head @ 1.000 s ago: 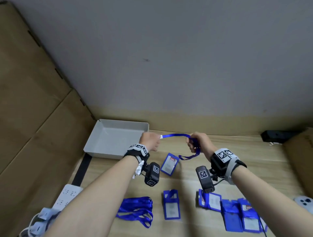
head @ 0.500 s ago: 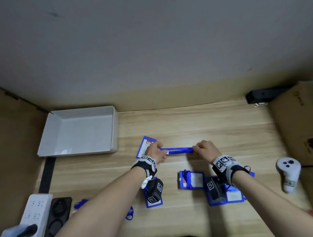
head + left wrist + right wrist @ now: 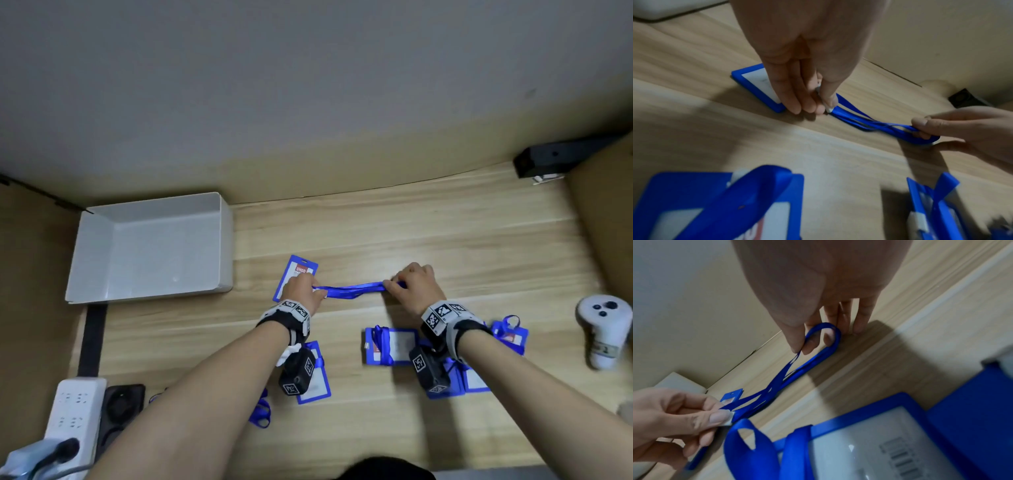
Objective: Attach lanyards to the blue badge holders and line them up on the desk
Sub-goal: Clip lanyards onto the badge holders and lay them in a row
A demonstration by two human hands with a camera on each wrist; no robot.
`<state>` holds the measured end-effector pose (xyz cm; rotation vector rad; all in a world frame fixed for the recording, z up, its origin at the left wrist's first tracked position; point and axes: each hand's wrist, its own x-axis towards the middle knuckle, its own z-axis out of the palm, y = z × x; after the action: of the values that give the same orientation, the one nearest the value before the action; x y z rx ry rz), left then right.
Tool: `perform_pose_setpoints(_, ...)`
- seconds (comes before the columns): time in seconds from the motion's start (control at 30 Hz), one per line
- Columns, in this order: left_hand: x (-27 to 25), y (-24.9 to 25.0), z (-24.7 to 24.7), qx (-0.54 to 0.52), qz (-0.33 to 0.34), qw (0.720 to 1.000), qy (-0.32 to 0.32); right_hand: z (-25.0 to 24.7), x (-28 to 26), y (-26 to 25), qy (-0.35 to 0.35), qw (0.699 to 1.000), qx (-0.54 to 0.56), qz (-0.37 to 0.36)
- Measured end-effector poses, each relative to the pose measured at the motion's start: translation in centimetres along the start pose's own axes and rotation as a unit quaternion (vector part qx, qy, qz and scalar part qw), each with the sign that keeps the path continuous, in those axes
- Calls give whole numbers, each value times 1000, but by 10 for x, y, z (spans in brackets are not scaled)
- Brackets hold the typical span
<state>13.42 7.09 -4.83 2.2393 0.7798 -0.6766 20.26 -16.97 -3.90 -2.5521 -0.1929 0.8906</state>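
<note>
Light wood-grain desk (image 3: 445,240), planks running left-right. Far side: plain grey wall (image 3: 308,85), beige band along its base where it meets desk. Brown cardboard panel (image 3: 30,274) standing at left edge; another cardboard panel (image 3: 606,212) at right. Black strip (image 3: 90,339) lying along left desk edge. Dim, even light; soft shadows on wood near bottom.

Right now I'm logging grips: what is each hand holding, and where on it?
Both hold one lanyard: left hand pinches its white clip end, right hand pinches the loop end.
</note>
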Motion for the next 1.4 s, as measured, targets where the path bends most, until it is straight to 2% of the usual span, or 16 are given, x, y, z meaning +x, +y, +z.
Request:
perform_pose_setpoints(0.13,-10,-8,-24,0,6,1000,10,-5,-16,-12,20,999,26,0)
perform_pose_setpoints(0.27,-26,-24,-77,-22,27,999,36,-4,-33,-43,56,997,61,-5)
perform_pose_setpoints(0.37,-35,-42,-125,-42,44,996,70,3,-34,-82,93,992,78,-32)
perform_pose_setpoints(0.43,-38,-58,-160,-49,54,993,88,10,-31,-116,102,986,126,-48)
perform_pose_setpoints(0.6,-33,-120,-236,-123,78,980,136,26,-18,-205,59,955,288,-41)
perform_pose_setpoints(0.73,-24,-171,-282,-155,86,971,160,44,1,-270,52,955,286,-53)
perform_pose_setpoints(0.83,-12,-198,-308,-165,73,973,142,56,13,-312,73,951,294,-67)
perform_pose_setpoints(0.97,6,-214,-344,-153,47,982,105,64,39,-357,64,939,336,-33)
perform_pose_setpoints(1.13,64,-229,-381,-96,4,991,97,68,77,-402,58,935,350,-5)
perform_pose_setpoints(1.23,83,-225,-394,-72,-7,992,101,76,103,-417,54,944,324,5)
perform_pose_setpoints(1.4,107,-228,-391,-34,-37,997,55,94,131,-427,46,973,224,34)
